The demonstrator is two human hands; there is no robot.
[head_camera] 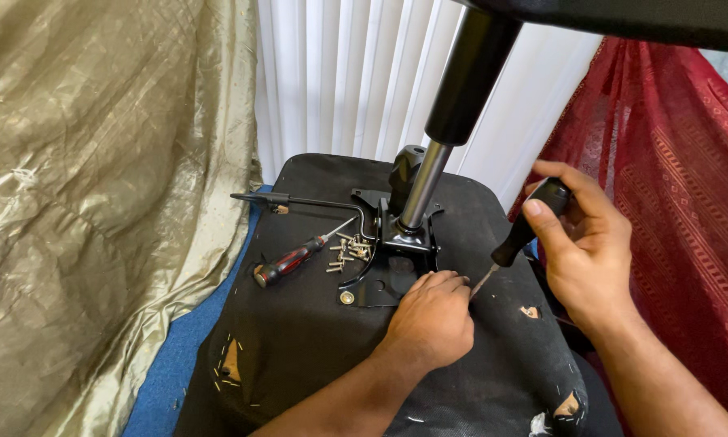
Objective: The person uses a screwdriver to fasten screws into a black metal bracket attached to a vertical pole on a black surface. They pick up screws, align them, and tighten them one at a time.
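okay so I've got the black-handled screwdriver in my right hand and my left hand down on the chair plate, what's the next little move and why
Probably seat the tip in the screw under your left hand before turning. The right hand holds the black-handled screwdriver tilted, its tip just beside the left fingers on the metal plate. Whether the tip has engaged a screw head is hidden.

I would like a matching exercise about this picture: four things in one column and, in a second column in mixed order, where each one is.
Things
1. red-and-black screwdriver
2. black-handled screwdriver
3. loose screws
4. left hand

Places
A. gripped in the right hand
B. a small pile beside the metal bracket
C. resting at the edge of the mounting plate
D. lying alone on the upturned seat, left of the screws

Pairs: 1-D, 2-A, 3-B, 4-C
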